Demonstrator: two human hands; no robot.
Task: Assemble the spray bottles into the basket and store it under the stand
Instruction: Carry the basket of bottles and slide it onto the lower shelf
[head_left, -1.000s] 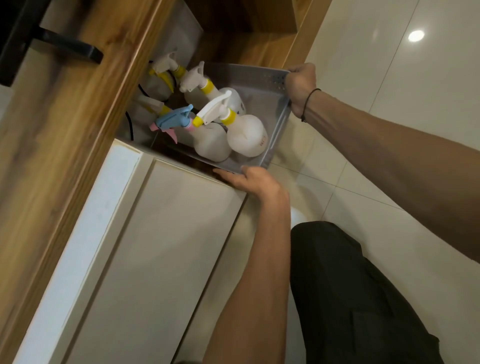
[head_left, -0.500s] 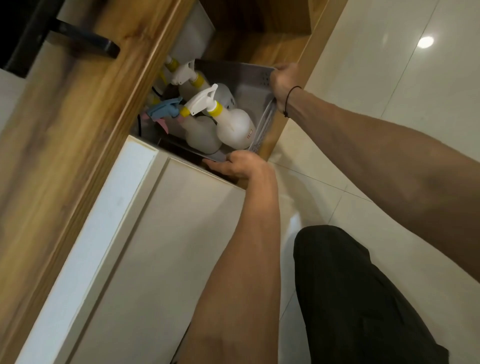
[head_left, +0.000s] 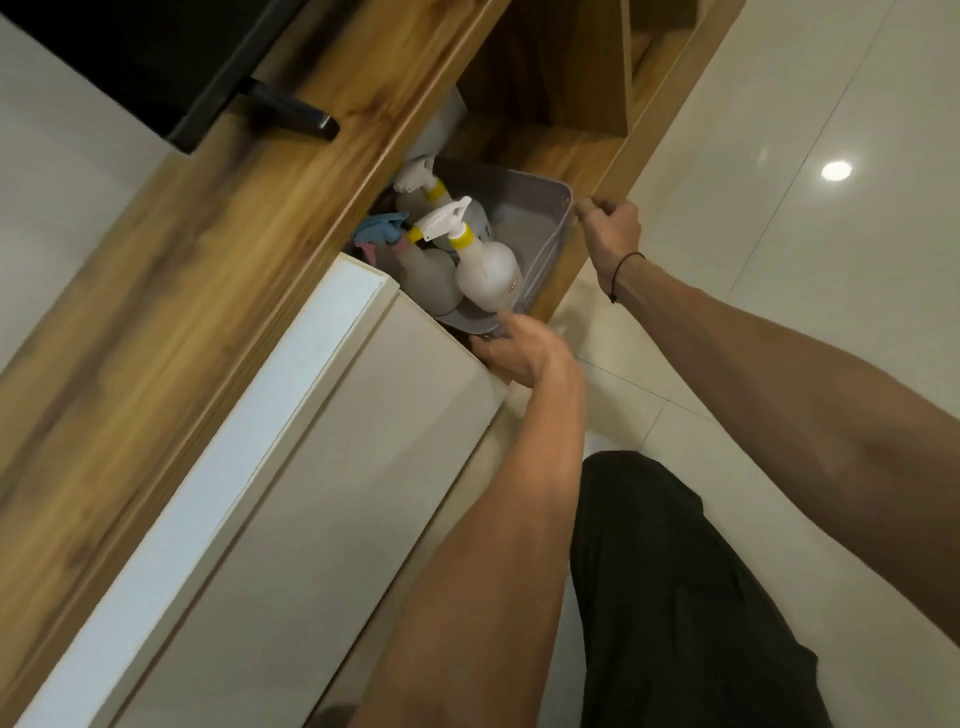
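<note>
Basket almost tucked under the stand

Our left hand (head_left: 511, 351) grips the near corner of the basket (head_left: 524, 223); our right hand (head_left: 608, 234) curls on its far corner. The spray bottles (head_left: 488, 267) lie inside. The basket sits ahead of us, under the wooden stand (head_left: 208, 249), so we push forward.

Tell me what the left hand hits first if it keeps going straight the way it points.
Likely the basket: the left hand points at its near corner and seems to touch it already. Depth is unclear.
</note>
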